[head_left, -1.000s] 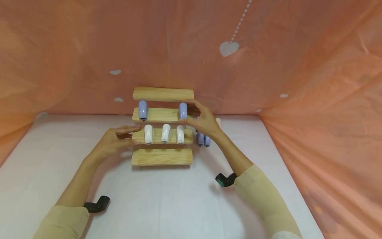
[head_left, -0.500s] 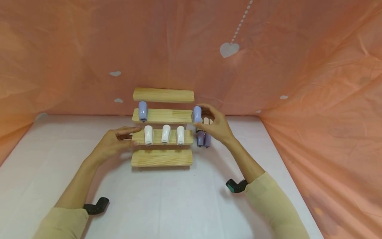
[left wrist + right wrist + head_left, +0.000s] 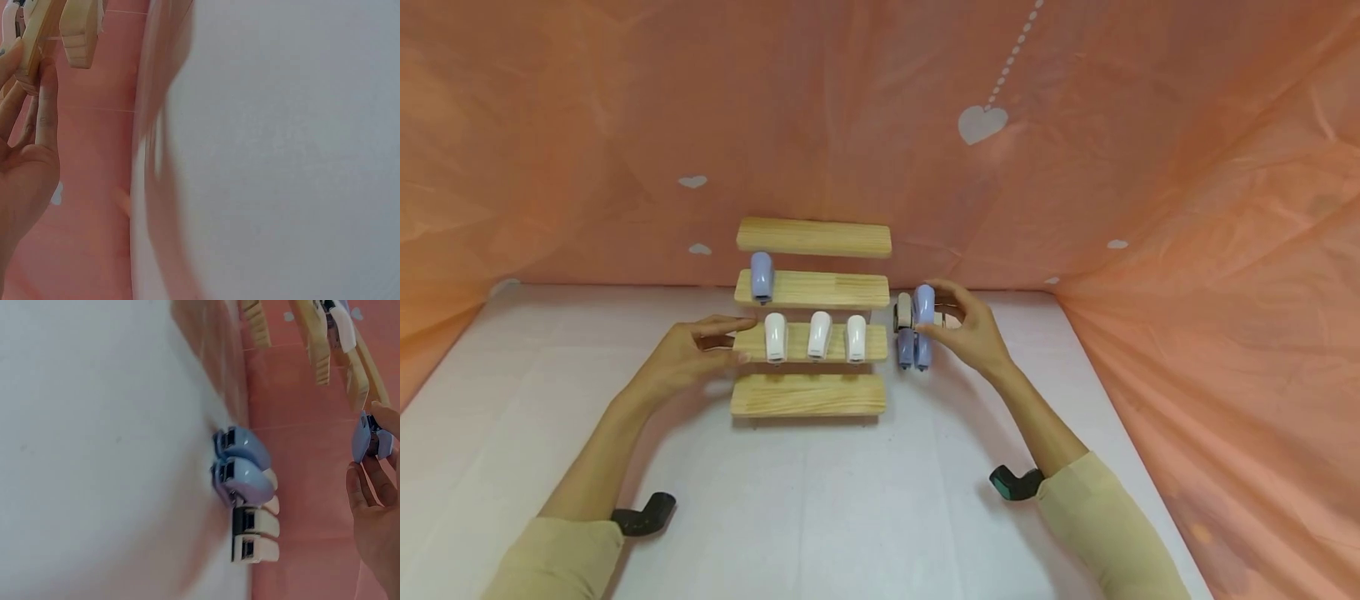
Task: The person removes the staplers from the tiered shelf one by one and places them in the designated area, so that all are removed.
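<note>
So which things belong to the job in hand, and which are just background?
Likely the job:
lilac stapler in the right hand
tiered wooden rack held by the left hand
four staplers on the rack
more staplers beside it

Likely just background:
orange patterned sheet
white table covering
black wrist devices

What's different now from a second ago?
The right hand has carried a purple stapler to the right, from the rack's second shelf from the top to beyond the rack's right end. It held it already, and nothing was let go. The left hand stayed at the rack's left end; the other purple stapler and three white ones stayed put.
</note>
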Demonstrator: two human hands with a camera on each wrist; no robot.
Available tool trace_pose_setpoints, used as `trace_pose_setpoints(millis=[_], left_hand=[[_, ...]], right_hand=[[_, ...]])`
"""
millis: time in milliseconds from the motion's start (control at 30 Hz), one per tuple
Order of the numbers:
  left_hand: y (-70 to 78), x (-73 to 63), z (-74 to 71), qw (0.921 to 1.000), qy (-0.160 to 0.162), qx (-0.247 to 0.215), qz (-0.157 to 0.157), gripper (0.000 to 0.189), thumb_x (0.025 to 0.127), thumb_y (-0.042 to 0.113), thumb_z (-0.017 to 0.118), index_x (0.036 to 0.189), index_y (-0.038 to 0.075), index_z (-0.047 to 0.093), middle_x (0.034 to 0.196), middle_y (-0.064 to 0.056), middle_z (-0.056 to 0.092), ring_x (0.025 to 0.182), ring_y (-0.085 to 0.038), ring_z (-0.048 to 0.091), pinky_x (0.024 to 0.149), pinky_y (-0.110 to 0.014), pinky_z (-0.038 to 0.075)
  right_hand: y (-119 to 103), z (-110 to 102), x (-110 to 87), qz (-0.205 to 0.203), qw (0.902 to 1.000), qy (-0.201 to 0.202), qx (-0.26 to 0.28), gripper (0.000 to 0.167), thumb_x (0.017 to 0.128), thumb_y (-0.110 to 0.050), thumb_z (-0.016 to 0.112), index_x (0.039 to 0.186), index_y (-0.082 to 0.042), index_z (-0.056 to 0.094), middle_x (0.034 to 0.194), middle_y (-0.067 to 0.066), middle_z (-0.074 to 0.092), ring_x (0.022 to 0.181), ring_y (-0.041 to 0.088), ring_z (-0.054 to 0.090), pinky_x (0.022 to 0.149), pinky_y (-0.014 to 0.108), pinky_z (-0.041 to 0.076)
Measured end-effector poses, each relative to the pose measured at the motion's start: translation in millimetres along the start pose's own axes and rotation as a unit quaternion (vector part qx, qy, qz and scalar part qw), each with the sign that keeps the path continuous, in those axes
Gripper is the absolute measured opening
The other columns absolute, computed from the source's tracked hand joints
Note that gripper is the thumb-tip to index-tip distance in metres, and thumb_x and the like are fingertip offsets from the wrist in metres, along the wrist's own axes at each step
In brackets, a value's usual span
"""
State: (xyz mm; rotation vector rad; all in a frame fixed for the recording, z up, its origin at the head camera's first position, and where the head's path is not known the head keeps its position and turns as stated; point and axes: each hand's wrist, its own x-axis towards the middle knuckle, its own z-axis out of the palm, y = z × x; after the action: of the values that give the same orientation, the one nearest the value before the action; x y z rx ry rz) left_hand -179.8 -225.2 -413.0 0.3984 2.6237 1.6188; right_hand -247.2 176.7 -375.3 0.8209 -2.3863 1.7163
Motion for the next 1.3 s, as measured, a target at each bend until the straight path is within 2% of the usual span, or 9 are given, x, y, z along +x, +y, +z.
trace_pose_setpoints(millis=[100,400,600,733,967,1167,1300], left_hand=[[0.7,0.1,-0.4,1.0000,0.002,0.002,-0.002,0.050,0.089,0.020,0.077,0.135,0.010,0.063,0.138,-0.010,0.056,0.114,-0.018,0.057,0.092,-0.013,0.046],[1.1,0.7,-1.6,0.9999,0.000,-0.009,-0.007,0.052,0.089,0.020,0.077,0.137,0.007,0.061,0.140,-0.013,0.054,0.122,-0.033,0.054,0.089,-0.012,0.046],[1.6,-0.1,-2.1,0.9998,0.000,-0.017,-0.009,0.052,0.089,0.020,0.077,0.137,0.006,0.060,0.140,-0.014,0.054,0.122,-0.034,0.053,0.089,-0.013,0.048],[1.4,-0.4,-2.1,0.9998,0.000,-0.016,-0.007,0.052,0.089,0.019,0.076,0.137,0.006,0.060,0.140,-0.014,0.054,0.121,-0.034,0.055,0.089,-0.014,0.048],[1.0,0.6,-0.5,0.9998,-0.003,-0.018,-0.013,0.052,0.089,0.021,0.077,0.137,0.008,0.061,0.140,-0.012,0.053,0.119,-0.029,0.056,0.090,-0.015,0.048],[-0.1,0.1,0.4,0.9998,0.001,-0.017,-0.005,0.051,0.089,0.020,0.077,0.136,0.008,0.062,0.139,-0.010,0.054,0.114,-0.016,0.058,0.094,-0.015,0.047],[-0.5,-0.5,0.5,0.9998,0.000,-0.021,0.000,0.050,0.089,0.019,0.077,0.136,0.008,0.062,0.138,-0.011,0.055,0.113,-0.013,0.058,0.095,-0.015,0.046]], right_hand=[[-7,-2,-4.3,0.008,1.0000,0.000,-0.002,0.061,0.077,0.014,0.077,0.132,0.013,0.051,0.125,0.029,0.059,0.114,0.039,0.056,0.102,0.048,0.047],[7,-10,-14.3,0.027,0.9996,0.008,0.000,0.062,0.076,0.014,0.078,0.133,0.012,0.053,0.125,0.028,0.059,0.116,0.035,0.057,0.101,0.040,0.049],[14,-12,-19.4,0.043,0.9990,0.009,0.003,0.064,0.076,0.018,0.076,0.134,0.015,0.050,0.126,0.031,0.058,0.116,0.040,0.056,0.102,0.046,0.047],[24,-15,-23.1,0.045,0.9990,0.005,-0.002,0.065,0.076,0.018,0.075,0.135,0.016,0.047,0.128,0.033,0.056,0.118,0.042,0.055,0.103,0.043,0.047],[54,-19,-29.7,0.100,0.9950,-0.006,0.003,0.068,0.078,0.014,0.077,0.139,0.008,0.048,0.129,0.029,0.056,0.121,0.039,0.055,0.103,0.037,0.048],[62,-18,-35.0,0.127,0.9918,-0.011,-0.006,0.068,0.080,0.009,0.077,0.140,0.007,0.046,0.131,0.030,0.055,0.123,0.042,0.054,0.104,0.046,0.046],[67,-17,-37.4,0.139,0.9901,-0.010,-0.014,0.068,0.080,0.008,0.078,0.140,0.007,0.047,0.131,0.030,0.055,0.122,0.042,0.054,0.105,0.046,0.046]])
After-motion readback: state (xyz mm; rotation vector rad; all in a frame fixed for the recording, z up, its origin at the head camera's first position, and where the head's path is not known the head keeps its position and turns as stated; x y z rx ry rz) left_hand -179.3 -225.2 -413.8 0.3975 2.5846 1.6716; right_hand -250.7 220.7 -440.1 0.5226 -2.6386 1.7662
